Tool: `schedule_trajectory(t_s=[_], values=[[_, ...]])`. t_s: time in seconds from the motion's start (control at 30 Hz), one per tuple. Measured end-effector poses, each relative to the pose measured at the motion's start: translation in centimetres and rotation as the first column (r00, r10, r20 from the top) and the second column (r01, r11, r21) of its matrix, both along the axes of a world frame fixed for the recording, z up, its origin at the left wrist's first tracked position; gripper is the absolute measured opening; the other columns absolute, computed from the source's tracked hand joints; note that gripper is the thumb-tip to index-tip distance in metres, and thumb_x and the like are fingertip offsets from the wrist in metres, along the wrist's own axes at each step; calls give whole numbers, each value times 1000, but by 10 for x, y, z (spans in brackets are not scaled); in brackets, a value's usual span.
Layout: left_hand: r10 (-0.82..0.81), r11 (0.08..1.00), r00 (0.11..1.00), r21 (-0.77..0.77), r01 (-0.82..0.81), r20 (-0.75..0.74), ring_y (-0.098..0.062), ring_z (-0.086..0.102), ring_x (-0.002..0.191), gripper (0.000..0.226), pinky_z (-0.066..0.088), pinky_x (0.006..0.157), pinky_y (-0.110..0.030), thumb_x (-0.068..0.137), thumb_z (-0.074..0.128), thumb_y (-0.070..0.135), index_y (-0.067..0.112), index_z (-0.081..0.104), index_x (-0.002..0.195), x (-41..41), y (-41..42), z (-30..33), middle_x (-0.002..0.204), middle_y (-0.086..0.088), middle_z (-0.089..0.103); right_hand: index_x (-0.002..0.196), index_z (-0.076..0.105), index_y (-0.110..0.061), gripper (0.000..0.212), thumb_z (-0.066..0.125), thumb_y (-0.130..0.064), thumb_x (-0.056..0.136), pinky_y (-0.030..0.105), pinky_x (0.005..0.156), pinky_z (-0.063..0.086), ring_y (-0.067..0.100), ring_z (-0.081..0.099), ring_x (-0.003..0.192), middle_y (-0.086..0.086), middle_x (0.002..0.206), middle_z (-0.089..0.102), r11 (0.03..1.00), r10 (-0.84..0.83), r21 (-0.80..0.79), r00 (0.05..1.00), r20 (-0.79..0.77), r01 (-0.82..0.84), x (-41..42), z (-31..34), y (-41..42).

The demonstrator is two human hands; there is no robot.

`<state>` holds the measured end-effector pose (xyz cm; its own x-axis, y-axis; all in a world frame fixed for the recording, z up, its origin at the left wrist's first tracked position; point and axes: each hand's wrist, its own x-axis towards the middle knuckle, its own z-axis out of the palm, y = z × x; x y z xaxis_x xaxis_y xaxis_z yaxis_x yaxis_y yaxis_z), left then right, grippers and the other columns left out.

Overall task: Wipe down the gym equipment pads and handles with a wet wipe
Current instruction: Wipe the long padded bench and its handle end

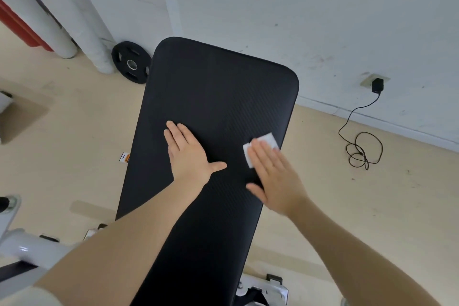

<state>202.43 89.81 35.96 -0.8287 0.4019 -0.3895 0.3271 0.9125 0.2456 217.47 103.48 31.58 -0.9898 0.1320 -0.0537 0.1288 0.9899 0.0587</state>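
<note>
The white wet wipe point(260, 148) lies flat on the black bench pad point(213, 97), near the pad's right edge and about midway along its visible length. The right hand point(274, 176) presses down on it with fingers straight and held together, palm down, covering the wipe's nearer part so that only its far corner and left edge show. The left hand point(190, 154) lies flat on the pad too, nothing under it, fingers extended and close together, thumb spread toward the right hand. The two hands are apart, side by side, with bare pad between them. Both forearms are bare and reach in from the bottom of the view.

The pad is long, with rounded far corners and a fine ribbed texture, and it runs from the bottom of the frame away toward the wall. A small white and orange label point(125, 158) shows just beside the pad's left edge; its writing is too small to read. White metal frame parts point(29, 248) sit at lower left, and more white frame shows under the pad's near end.

On the beige floor point(74, 131), a black weight plate point(131, 62) leans against the white wall point(298, 20) just beyond the pad's far left corner. To the right, a black plug point(378, 85) sits in a wall socket, and its black cable point(362, 149) trails down to a loose coil on the floor
</note>
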Motion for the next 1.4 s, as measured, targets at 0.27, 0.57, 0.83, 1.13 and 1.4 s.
schedule_trajectory(t_s=[0.27,0.57,0.83,1.13,1.4], values=[[35,999,999,-37,-36,-39,-39,-9,143,137,11,116,-41,60,74,58,-9,-14,142,1,9,-4,152,-26,-16,141,32,-3,65,31,-44,90,38,113,18,28,33,137,14,149,34,996,-84,10,982,-172,87,-55,29,67],[54,996,997,-65,-57,-53,-37,-10,143,136,5,117,-38,59,73,59,-8,-12,142,0,11,-6,152,-26,-17,144,24,-1,64,30,-39,93,41,116,11,29,19,141,17,152,24,997,-42,-73,972,-232,25,-53,24,73],[48,997,996,-56,-52,-69,-39,-8,143,137,8,117,-40,59,74,58,-9,-12,142,0,11,-7,152,-27,-15,147,16,-6,70,28,-49,93,38,115,10,21,5,145,9,156,17,977,202,-73,979,-9,-202,57,-47,-39],[-28,999,991,-25,25,-128,-40,-8,142,136,3,116,-40,60,67,67,-10,-9,142,-1,1,-12,152,-30,-13,144,27,-4,66,30,-44,92,37,114,18,24,28,140,12,150,31,992,-125,12,981,-151,129,-11,-9,-2],[-166,968,985,180,173,-56,-26,-13,144,116,15,116,-39,74,67,54,6,-11,147,-14,-43,-14,155,-10,-20,147,15,-5,73,26,-51,92,41,118,10,25,8,144,12,156,13,953,-258,-181,963,-71,242,-15,-13,-64]])
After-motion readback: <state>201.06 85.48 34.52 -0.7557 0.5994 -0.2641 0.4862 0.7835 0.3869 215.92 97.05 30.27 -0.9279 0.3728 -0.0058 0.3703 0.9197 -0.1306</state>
